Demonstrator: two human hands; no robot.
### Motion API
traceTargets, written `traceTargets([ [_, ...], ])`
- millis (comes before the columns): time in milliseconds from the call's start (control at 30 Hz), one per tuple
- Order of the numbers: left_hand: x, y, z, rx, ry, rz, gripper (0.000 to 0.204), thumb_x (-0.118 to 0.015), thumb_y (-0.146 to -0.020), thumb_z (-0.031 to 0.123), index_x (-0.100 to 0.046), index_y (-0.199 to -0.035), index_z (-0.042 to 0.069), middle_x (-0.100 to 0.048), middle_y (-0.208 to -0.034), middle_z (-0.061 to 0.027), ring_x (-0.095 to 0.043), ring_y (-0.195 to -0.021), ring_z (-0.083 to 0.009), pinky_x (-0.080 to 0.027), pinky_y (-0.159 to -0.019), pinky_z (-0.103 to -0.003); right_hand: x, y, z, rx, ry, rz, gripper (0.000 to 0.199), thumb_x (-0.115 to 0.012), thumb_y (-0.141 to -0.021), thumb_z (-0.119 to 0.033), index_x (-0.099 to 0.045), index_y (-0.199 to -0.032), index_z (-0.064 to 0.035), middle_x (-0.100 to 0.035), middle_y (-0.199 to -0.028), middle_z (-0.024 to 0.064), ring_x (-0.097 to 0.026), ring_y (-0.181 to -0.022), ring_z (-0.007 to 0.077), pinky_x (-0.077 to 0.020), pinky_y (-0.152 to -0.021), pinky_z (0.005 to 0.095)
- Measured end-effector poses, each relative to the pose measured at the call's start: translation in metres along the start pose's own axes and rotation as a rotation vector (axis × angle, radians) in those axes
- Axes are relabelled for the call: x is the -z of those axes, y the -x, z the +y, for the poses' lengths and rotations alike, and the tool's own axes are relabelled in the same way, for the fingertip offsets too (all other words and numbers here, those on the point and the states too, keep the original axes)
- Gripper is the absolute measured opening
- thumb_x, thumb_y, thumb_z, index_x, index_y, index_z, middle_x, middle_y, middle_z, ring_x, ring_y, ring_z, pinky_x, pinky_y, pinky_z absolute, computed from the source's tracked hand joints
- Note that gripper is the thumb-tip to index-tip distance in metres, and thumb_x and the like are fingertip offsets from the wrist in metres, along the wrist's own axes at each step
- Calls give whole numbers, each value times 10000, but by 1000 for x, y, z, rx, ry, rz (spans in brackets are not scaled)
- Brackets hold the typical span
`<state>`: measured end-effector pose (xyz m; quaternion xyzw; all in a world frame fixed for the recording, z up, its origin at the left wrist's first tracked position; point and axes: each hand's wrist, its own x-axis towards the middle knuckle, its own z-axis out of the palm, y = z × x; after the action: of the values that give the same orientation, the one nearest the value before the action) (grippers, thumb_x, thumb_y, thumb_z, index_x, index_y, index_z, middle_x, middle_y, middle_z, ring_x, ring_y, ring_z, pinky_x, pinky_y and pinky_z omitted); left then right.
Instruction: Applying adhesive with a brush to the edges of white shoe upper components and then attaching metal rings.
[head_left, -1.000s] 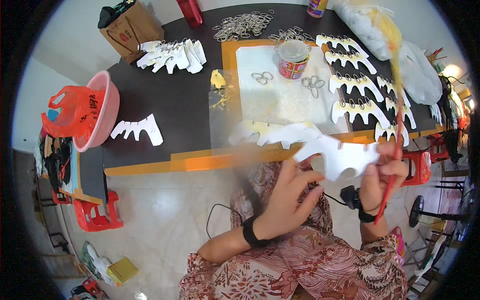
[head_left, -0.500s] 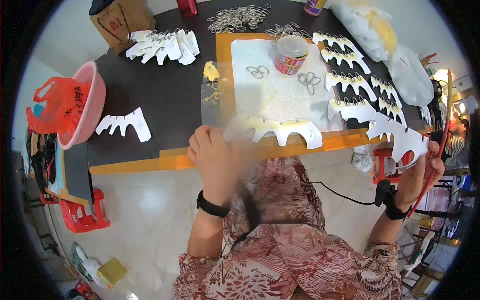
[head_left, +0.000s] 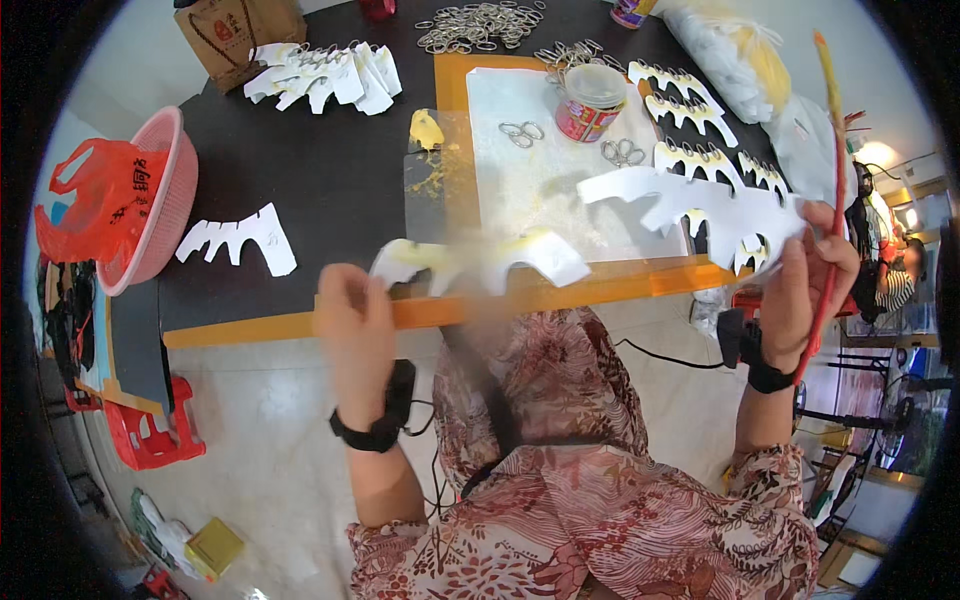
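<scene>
— What are the hands holding?
— The right hand [head_left: 812,290] is pinching one white cutout [head_left: 690,205] and one red brush [head_left: 828,190] above the table [head_left: 330,180]. The left hand [head_left: 352,320] is gripping a second, blurred cutout [head_left: 470,262] at its left end.

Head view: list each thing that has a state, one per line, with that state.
Left hand: gripping one end of a blurred white cutout.
Right hand: holding a second white cutout and a red brush, brush upright.
Jar: upright, lid on.
Pink basket: at the table's left edge, red bag inside.
Single cutout: lying flat on the table.
Metal rings: loose in a pile.
</scene>
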<state>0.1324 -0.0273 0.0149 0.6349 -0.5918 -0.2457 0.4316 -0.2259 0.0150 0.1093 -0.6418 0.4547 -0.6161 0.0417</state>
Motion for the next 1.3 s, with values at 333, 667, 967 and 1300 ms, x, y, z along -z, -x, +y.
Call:
traceTargets([
  [333,89,-43,-64,76,-137,210,114,-585,-824,73,-493,-779,24,-463,-684,-7,-419,-625,-88,-374,-578,-241,-53,16,5,-25,-207,-147,307,-560,-765,121,-416,-944,-84,-509,-1118,174,-514,-1048,221,-410,-900,343],
  [667,58,-8,9,-278,-574,439,216,-636,-807,120,-558,-968,-1,-555,-980,-144,-521,-930,-301,-402,-816,-385,-25,60,39,-207,-153,-299,301,-555,-774,124,-428,-953,-81,-474,-1143,161,-479,-866,117,-413,-739,228],
  [967,-94,54,76,-658,-171,-422,658,-736,-654,157,-448,-1218,-21,-422,-1233,-184,-410,-1134,-395,-342,-959,-461,-41,52,51,-206,-17,-392,196,-605,-766,66,-506,-874,-64,-538,-1092,114,-528,-866,169,-427,-713,250],
  [1300,-109,61,66,-635,-452,-407,657,-710,-678,344,-482,-1206,26,-393,-1275,-127,-342,-1155,-380,-220,-975,-587,-13,59,39,-136,-164,-410,496,-324,-965,-428,-537,-1088,2,-569,-1039,161,-559,-970,254,-431,-859,366],
])
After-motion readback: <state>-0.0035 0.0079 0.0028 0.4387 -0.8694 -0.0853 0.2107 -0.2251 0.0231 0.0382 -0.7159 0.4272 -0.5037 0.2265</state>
